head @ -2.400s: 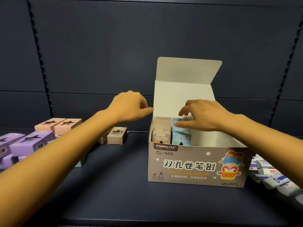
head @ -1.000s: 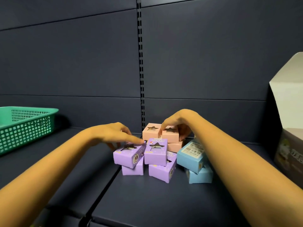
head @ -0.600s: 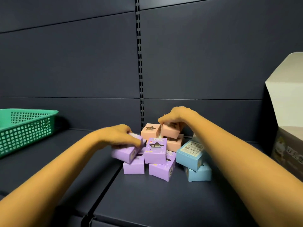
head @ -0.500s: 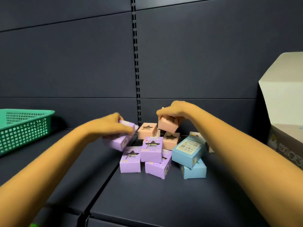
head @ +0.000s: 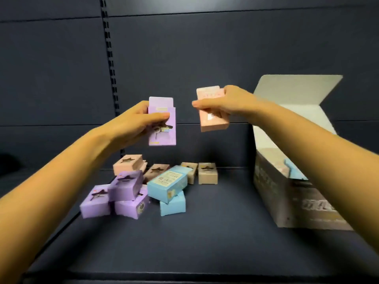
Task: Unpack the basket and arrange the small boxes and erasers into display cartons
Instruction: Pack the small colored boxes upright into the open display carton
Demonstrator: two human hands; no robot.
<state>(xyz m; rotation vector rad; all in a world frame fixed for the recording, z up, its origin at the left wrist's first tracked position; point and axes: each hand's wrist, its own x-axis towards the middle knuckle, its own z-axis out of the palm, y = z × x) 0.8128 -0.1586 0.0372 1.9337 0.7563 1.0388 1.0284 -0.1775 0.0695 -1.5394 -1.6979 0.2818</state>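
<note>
Dark shelf board carries everything in reach. Your display carton stands at the 3 o'clock edge of the view with its lid flap thrown back and its mouth open upward. Inside it a blue box stands against the front wall with something pale behind it. Your forearm hides the rest.

A heap of small boxes in purple, pink, blue and tan lies on the shelf at 6 o'clock below your hands, some resting on others.

Your right hand is curled round the upper half of a pink box, whose long axis is close to upright and leans slightly. Your left hand pinches a purple box, thumb across its face, long axis upright. Both boxes are in the air, well apart from the carton.

The carton's mouth lies at about 4 o'clock from the pink box, and farther off in much the same direction from the purple one. Your right hand is nearer, so it is probably best to lead with it. Each box should need little turning to stand in the carton like the blue one.
</note>
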